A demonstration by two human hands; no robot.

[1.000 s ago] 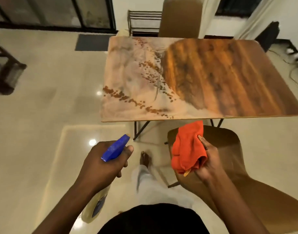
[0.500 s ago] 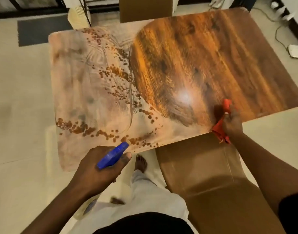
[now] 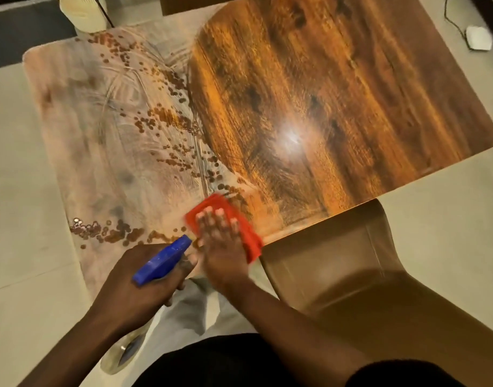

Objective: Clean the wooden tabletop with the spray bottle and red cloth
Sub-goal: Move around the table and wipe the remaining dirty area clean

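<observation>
The wooden tabletop (image 3: 337, 93) is glossy brown on its right half and dusty pale on its left half, with dark droplet spots across the dust. My right hand (image 3: 221, 241) lies flat, fingers spread, pressing the red cloth (image 3: 248, 233) onto the tabletop at its near edge, where dust meets clean wood. My left hand (image 3: 136, 286) grips the spray bottle (image 3: 162, 261) by its blue trigger head, just left of the right hand, nozzle towards the table. The bottle's pale body hangs below my wrist.
A tan chair (image 3: 351, 275) stands at the table's near edge, right of my arms. Another chair back (image 3: 189, 4) shows at the far side. A pale object (image 3: 83, 12) stands far left. A cable and white adapter (image 3: 478, 37) lie on the floor, far right.
My right hand slid the red cloth left along the near edge, from the clean right part to the dusty border, and now lies flat on it. The view has come closer.
</observation>
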